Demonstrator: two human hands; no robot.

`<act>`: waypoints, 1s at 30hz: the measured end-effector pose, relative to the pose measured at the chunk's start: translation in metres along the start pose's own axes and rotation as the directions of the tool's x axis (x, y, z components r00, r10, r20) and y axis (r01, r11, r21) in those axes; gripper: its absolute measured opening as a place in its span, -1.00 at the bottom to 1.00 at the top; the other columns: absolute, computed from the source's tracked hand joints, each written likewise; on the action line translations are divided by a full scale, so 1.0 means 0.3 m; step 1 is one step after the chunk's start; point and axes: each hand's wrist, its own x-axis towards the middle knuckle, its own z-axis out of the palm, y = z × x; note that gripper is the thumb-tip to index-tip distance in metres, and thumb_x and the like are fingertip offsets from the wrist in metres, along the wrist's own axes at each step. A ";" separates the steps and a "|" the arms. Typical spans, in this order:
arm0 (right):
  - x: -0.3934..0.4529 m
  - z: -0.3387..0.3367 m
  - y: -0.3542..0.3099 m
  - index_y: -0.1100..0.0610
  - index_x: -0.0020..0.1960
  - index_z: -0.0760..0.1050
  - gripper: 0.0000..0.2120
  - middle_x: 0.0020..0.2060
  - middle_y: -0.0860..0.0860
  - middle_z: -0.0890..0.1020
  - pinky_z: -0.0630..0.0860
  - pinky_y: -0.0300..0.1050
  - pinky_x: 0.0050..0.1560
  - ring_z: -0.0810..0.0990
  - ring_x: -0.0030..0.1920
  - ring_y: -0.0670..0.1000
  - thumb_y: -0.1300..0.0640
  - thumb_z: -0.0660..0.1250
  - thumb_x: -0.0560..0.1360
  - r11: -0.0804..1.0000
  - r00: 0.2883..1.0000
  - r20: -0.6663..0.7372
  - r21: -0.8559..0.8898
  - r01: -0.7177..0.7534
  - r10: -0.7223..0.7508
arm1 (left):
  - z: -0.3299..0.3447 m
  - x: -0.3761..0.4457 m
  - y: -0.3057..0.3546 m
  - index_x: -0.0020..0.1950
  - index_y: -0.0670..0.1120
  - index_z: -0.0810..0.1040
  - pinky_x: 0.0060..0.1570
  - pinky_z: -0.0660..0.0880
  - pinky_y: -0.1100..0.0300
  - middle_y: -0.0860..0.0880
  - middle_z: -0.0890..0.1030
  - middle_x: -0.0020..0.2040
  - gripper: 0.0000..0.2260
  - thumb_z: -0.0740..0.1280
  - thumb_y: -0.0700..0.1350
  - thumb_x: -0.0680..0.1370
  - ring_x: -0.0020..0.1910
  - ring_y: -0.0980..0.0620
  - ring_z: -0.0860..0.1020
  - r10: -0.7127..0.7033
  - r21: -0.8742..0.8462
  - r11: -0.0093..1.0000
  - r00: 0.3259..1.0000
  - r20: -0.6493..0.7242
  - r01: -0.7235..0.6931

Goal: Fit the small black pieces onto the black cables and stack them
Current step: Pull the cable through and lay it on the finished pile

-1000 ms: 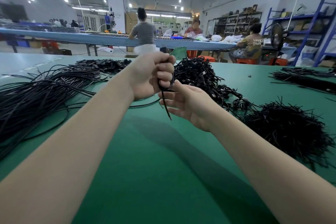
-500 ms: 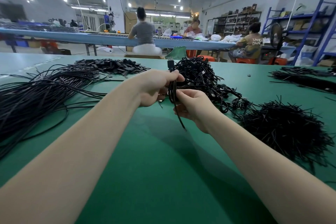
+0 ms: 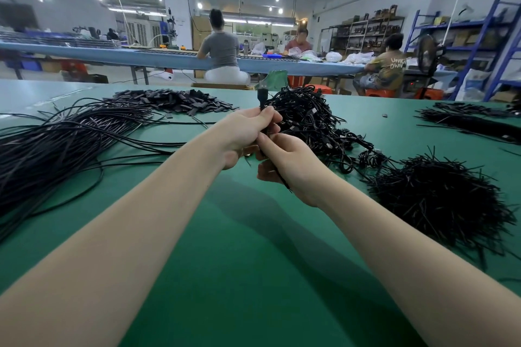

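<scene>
Both hands are up over the green table (image 3: 253, 262), close together and working one cable (image 3: 262, 110). Left hand (image 3: 248, 132) has its fingers curled round it near the top, where the thicker black end pokes up just above the knuckles; a second ago that fist sat higher and tighter. Right hand (image 3: 284, 166) has come in from flat and loose to wrapping the lower run, whose tail sticks out below the palm. That looks like the fitting step under way, though the small piece itself is hidden between the fingers. Loose cables (image 3: 56, 149) lie off to the left, the heap of small black pieces (image 3: 174, 100) behind them, and a tangled finished pile (image 3: 307, 118) just beyond the hands.
</scene>
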 end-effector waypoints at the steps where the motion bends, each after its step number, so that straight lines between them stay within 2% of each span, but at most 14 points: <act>1: 0.001 0.003 -0.001 0.21 -0.04 0.45 -0.77 -0.31 -0.04 0.47 0.56 -0.21 -0.26 0.42 -0.42 -0.09 0.04 0.19 0.62 0.998 1.000 -0.019 -0.056 0.019 -0.021 | 0.003 0.002 -0.004 -0.16 0.00 0.52 -0.41 0.39 0.32 0.06 0.52 -0.25 -0.74 0.15 -0.01 0.66 -0.35 0.15 0.47 0.002 0.006 1.000 1.000 -0.008 -0.002; 4: 0.002 0.007 -0.003 0.16 -0.09 0.37 -0.77 -0.31 -0.02 0.40 0.51 -0.23 -0.34 0.38 -0.41 -0.10 0.03 0.13 0.63 0.960 0.997 -0.027 -0.274 0.060 -0.070 | 0.013 0.010 -0.017 -0.17 0.02 0.53 -0.25 0.37 0.25 0.07 0.52 -0.26 -0.74 0.16 0.00 0.66 -0.30 0.14 0.46 -0.001 -0.003 1.000 0.999 -0.039 0.001; 7: 0.004 0.011 0.003 0.09 -0.07 0.33 -0.80 -0.30 -0.04 0.38 0.47 -0.25 -0.38 0.37 -0.37 -0.10 0.00 0.09 0.64 0.913 0.996 -0.027 -0.404 0.063 -0.080 | 0.022 0.014 -0.031 -0.17 0.03 0.52 -0.26 0.37 0.29 0.06 0.50 -0.23 -0.73 0.14 -0.01 0.67 -0.28 0.14 0.44 0.015 0.021 1.000 0.998 -0.065 -0.014; 11: 0.012 0.007 0.020 0.08 0.08 0.30 -0.82 -0.27 -0.09 0.46 0.44 -0.08 -0.23 0.43 -0.35 -0.11 -0.02 0.05 0.65 0.833 0.989 -0.067 -0.547 0.076 -0.135 | 0.036 0.016 -0.047 -0.16 0.01 0.51 -0.23 0.38 0.28 0.05 0.49 -0.23 -0.73 0.13 -0.02 0.67 -0.27 0.13 0.42 0.019 -0.011 1.000 0.997 -0.072 -0.020; 14: 0.019 -0.001 0.044 0.15 0.27 0.35 -0.64 0.00 0.11 0.59 0.48 0.03 -0.02 0.56 -0.03 0.15 -0.02 -0.04 0.65 0.636 0.977 -0.116 -0.771 0.025 -0.179 | 0.049 0.017 -0.059 -0.14 0.02 0.54 -0.22 0.40 0.30 0.06 0.51 -0.23 -0.74 0.14 -0.01 0.67 -0.34 0.15 0.40 -0.066 -0.103 0.993 0.994 -0.089 0.057; 16: 0.019 -0.016 0.069 0.14 0.34 0.32 -0.64 0.09 0.14 0.58 0.47 0.04 -0.01 0.55 0.07 0.24 0.03 -0.05 0.65 0.494 0.976 -0.129 -0.869 -0.025 -0.177 | 0.052 0.017 -0.071 -0.12 0.01 0.57 -0.24 0.43 0.33 0.05 0.53 -0.24 -0.73 0.13 -0.02 0.67 -0.47 0.20 0.40 -0.114 -0.129 0.986 0.991 -0.073 0.103; 18: 0.021 -0.035 0.092 0.16 0.25 0.36 -0.71 0.07 0.15 0.57 0.41 -0.01 -0.07 0.55 0.06 0.23 0.09 -0.02 0.64 0.454 0.983 -0.147 -0.887 -0.081 -0.113 | 0.049 0.009 -0.083 -0.06 -0.01 0.58 -0.19 0.43 0.29 0.09 0.55 -0.35 -0.73 0.13 -0.01 0.67 -0.53 0.24 0.43 -0.141 -0.058 0.988 0.990 -0.009 0.140; 20: 0.026 -0.062 0.113 0.14 -0.07 0.34 -0.77 -0.05 0.14 0.53 0.35 -0.06 -0.11 0.53 0.00 0.19 0.10 -0.02 0.64 0.453 0.979 -0.199 -0.877 -0.162 -0.036 | 0.041 0.009 -0.109 -0.03 -0.06 0.56 -0.13 0.49 0.21 0.09 0.59 -0.39 -0.77 0.19 0.03 0.64 -0.29 0.17 0.58 -0.112 0.109 0.987 0.993 -0.048 0.117; 21: 0.024 -0.071 0.119 0.12 -0.20 0.26 -0.73 -0.15 0.09 0.49 0.32 -0.07 -0.13 0.51 -0.04 0.18 0.10 -0.03 0.65 0.459 0.973 -0.230 -0.865 -0.202 -0.007 | 0.033 0.016 -0.130 -0.03 -0.10 0.55 -0.09 0.50 0.15 0.02 0.64 -0.28 -0.78 0.24 0.04 0.61 -0.17 0.08 0.60 -0.013 0.268 0.962 0.990 -0.139 0.050; 23: 0.019 -0.084 0.131 0.08 -0.26 0.18 -0.69 -0.26 0.03 0.42 0.31 -0.07 -0.15 0.50 -0.09 0.18 0.09 -0.03 0.65 0.458 0.974 -0.227 -0.864 -0.210 0.016 | 0.016 0.027 -0.182 0.15 -0.11 0.51 0.05 0.45 0.10 -0.07 0.62 0.08 -0.79 0.29 -0.04 0.58 0.06 -0.03 0.55 0.342 0.640 0.761 0.906 -0.251 -0.109; 25: 0.015 -0.082 0.126 0.11 -0.19 0.24 -0.72 -0.15 0.09 0.52 0.39 -0.02 -0.09 0.51 -0.08 0.20 0.05 -0.04 0.66 0.456 0.985 -0.168 -0.875 -0.163 0.030 | -0.003 0.029 -0.230 0.45 -0.03 0.29 0.27 0.31 0.05 -0.04 0.39 0.41 -0.52 0.25 -0.22 0.54 0.37 -0.06 0.36 0.586 0.911 0.326 0.810 0.014 -0.251; 27: 0.018 -0.081 0.109 0.16 -0.04 0.34 -0.75 0.03 0.18 0.56 0.43 0.02 0.04 0.52 0.02 0.22 0.06 -0.03 0.66 0.449 0.996 -0.078 -0.889 -0.093 0.052 | -0.012 0.026 -0.267 0.52 0.04 0.21 0.30 0.15 0.09 0.01 0.26 0.50 -0.38 0.21 -0.31 0.48 0.47 -0.03 0.24 0.575 0.936 -0.061 0.754 0.317 -0.346; 28: 0.021 -0.084 0.095 0.20 0.04 0.38 -0.74 0.07 0.20 0.56 0.43 0.00 0.07 0.52 0.06 0.21 0.08 -0.02 0.66 0.453 0.997 -0.035 -0.889 -0.060 0.064 | -0.013 0.023 -0.276 0.48 0.01 0.30 0.25 0.16 0.11 0.01 0.35 0.46 -0.43 0.23 -0.30 0.48 0.43 -0.03 0.33 0.574 0.917 -0.119 0.728 0.376 -0.380; 30: 0.025 -0.094 0.060 0.26 0.13 0.42 -0.70 0.08 0.20 0.56 0.38 -0.10 0.00 0.51 0.05 0.17 0.12 -0.01 0.66 0.484 0.993 0.054 -0.875 -0.001 0.101 | -0.020 0.014 -0.282 0.33 -0.06 0.48 0.11 0.27 0.09 -0.03 0.54 0.26 -0.61 0.29 -0.25 0.50 0.21 -0.05 0.54 0.612 0.907 -0.114 0.691 0.385 -0.405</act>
